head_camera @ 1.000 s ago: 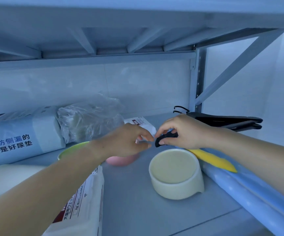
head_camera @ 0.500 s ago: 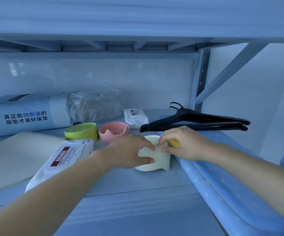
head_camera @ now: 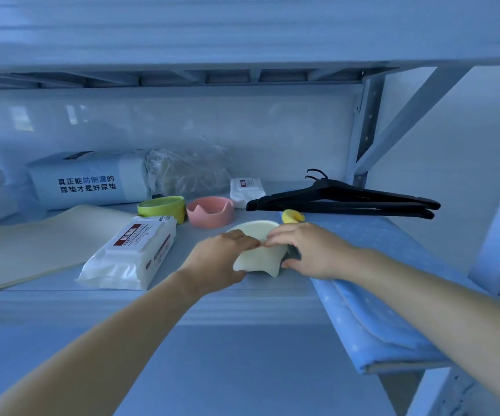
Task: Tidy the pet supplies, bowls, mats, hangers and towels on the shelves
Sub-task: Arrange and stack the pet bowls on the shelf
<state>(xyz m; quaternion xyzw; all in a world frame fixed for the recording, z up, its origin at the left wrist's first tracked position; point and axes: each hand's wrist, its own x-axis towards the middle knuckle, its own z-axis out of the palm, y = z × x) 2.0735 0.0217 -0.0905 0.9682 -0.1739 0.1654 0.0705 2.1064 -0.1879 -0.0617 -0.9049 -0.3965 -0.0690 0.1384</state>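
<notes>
Left hand point(head_camera: 218, 259) and right hand point(head_camera: 309, 250) clamped on opposite sides of cream bowl point(head_camera: 257, 250) near front edge of shelf point(head_camera: 242, 298). Wipes pack point(head_camera: 134, 253) just left. Behind: green bowl point(head_camera: 161, 207), pink bowl point(head_camera: 209, 211), black hangers point(head_camera: 345, 198).

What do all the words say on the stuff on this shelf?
"真正能防侧漏的 尿垫才是好尿垫" on the big blue pad package.
Wipes pack: a red label with white letters, too blurred to read; the small print too.
Small white packet: a red mark, too small to read.
No other writing shows.
</notes>
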